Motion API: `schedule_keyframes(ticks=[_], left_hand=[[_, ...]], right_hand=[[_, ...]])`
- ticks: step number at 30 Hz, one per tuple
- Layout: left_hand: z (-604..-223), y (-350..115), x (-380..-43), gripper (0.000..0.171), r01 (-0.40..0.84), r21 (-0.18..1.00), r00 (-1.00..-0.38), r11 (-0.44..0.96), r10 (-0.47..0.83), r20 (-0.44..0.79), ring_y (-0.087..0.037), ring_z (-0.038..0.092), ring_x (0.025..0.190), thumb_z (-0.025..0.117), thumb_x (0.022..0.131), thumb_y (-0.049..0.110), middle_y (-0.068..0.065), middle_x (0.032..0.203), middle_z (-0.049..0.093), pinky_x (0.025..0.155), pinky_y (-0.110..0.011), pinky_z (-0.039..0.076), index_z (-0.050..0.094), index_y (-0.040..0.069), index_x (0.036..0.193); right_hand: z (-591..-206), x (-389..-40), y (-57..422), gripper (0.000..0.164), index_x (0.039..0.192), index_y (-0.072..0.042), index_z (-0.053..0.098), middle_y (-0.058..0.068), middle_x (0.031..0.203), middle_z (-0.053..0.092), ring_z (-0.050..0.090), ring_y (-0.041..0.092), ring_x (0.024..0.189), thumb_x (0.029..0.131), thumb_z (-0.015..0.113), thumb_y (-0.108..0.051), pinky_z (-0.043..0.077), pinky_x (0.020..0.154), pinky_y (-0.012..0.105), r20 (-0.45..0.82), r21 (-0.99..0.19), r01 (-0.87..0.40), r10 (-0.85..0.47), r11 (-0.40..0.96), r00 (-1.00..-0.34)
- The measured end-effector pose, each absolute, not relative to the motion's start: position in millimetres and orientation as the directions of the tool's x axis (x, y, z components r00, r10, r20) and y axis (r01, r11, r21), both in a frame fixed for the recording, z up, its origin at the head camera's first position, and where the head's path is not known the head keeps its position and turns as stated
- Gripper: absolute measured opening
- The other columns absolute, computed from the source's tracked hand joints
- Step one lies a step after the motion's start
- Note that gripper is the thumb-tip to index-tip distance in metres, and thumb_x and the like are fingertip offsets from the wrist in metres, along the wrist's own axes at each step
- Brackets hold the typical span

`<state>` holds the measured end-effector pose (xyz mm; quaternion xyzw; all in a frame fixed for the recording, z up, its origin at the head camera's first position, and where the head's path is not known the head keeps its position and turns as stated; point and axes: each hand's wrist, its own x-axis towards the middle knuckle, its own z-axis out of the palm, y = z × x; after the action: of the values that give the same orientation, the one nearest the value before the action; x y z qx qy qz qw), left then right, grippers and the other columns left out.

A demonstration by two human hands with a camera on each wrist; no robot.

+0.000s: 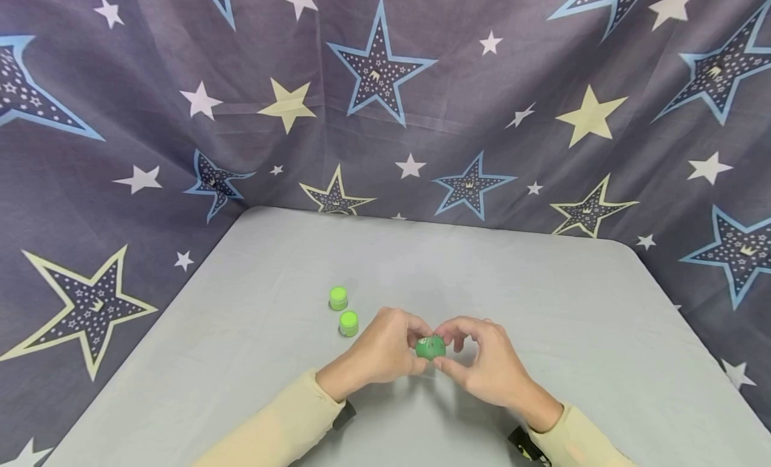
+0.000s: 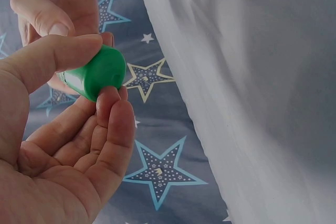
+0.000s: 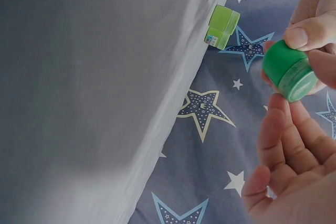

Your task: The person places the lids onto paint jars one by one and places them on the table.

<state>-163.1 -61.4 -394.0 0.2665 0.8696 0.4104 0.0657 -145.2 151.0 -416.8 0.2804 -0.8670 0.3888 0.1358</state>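
A small green jar (image 1: 430, 347) is held up on its side between both hands, above the grey table. My left hand (image 1: 387, 346) pinches one end of it, thumb on one side and fingertips on the other. From the opposite end, my right hand (image 1: 482, 360) pinches it between thumb and fingertips. In the right wrist view the jar (image 3: 283, 64) shows an opaque green part beside a clearer green end. The left wrist view shows its smooth rounded green end (image 2: 107, 74); fingers cover parts of its side.
Two lime-green jars (image 1: 338, 298) (image 1: 349, 324) stand upright on the table (image 1: 289, 266), left of the left hand. A dark cloth (image 1: 434, 139) printed with stars hangs behind the table and along its sides.
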Motion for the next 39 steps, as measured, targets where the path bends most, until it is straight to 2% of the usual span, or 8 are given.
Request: schedule_keyframes(ticks=[11, 17, 25, 32, 39], left_hand=[[-394.1, -61.7, -163.3, 0.027, 0.413, 0.744, -0.850, 0.525, 0.514, 0.110, -0.005, 0.052, 0.061, 0.083, 0.071, -0.002, 0.010, 0.068, 0.064, 0.051, -0.021, 0.045, 0.079, 0.011, 0.094], [-394.9, -61.1, -163.0, 0.022, 0.428, 0.749, -0.844, 0.506, 0.521, 0.130, -0.004, 0.050, 0.056, 0.083, 0.073, -0.002, 0.008, 0.064, 0.063, 0.050, -0.020, 0.043, 0.079, 0.011, 0.091], [-395.3, -59.5, -161.9, 0.022, 0.427, 0.740, -0.849, 0.520, 0.513, 0.129, -0.005, 0.051, 0.058, 0.084, 0.072, 0.000, 0.009, 0.064, 0.063, 0.051, -0.021, 0.044, 0.079, 0.013, 0.089], [-397.5, -59.8, -163.0, 0.021, 0.442, 0.727, -0.844, 0.525, 0.518, 0.139, -0.005, 0.050, 0.058, 0.084, 0.072, 0.001, 0.009, 0.065, 0.062, 0.052, -0.020, 0.043, 0.079, 0.014, 0.088], [-396.8, -61.6, -166.0, 0.024, 0.460, 0.702, -0.844, 0.544, 0.513, 0.157, -0.004, 0.051, 0.062, 0.084, 0.071, 0.004, 0.010, 0.069, 0.062, 0.054, -0.021, 0.044, 0.079, 0.014, 0.092]], right_hand=[[-415.7, -144.7, 150.7, 0.026, 0.095, -0.029, 0.075, -0.023, 0.082, 0.068, 0.061, 0.009, 0.072, 0.076, 0.091, -0.022, 0.040, 0.070, 0.038, 0.399, -0.636, -0.525, -0.342, 0.565, -0.851], [-415.3, -143.2, 150.5, 0.020, 0.091, -0.029, 0.074, -0.023, 0.078, 0.063, 0.059, 0.011, 0.069, 0.078, 0.090, -0.026, 0.038, 0.068, 0.032, 0.392, -0.637, -0.516, -0.336, 0.573, -0.857], [-413.9, -142.3, 148.9, 0.018, 0.090, -0.028, 0.074, -0.023, 0.075, 0.063, 0.057, 0.009, 0.070, 0.079, 0.089, -0.027, 0.040, 0.065, 0.030, 0.365, -0.645, -0.489, -0.325, 0.588, -0.872], [-414.7, -143.4, 148.7, 0.019, 0.090, -0.025, 0.074, -0.022, 0.076, 0.063, 0.059, 0.009, 0.069, 0.078, 0.089, -0.024, 0.042, 0.063, 0.027, 0.378, -0.639, -0.503, -0.332, 0.582, -0.864], [-413.3, -145.9, 150.2, 0.020, 0.096, -0.019, 0.076, -0.017, 0.079, 0.064, 0.061, 0.011, 0.069, 0.080, 0.088, -0.023, 0.045, 0.057, 0.026, 0.437, -0.625, -0.538, -0.319, 0.565, -0.841]])
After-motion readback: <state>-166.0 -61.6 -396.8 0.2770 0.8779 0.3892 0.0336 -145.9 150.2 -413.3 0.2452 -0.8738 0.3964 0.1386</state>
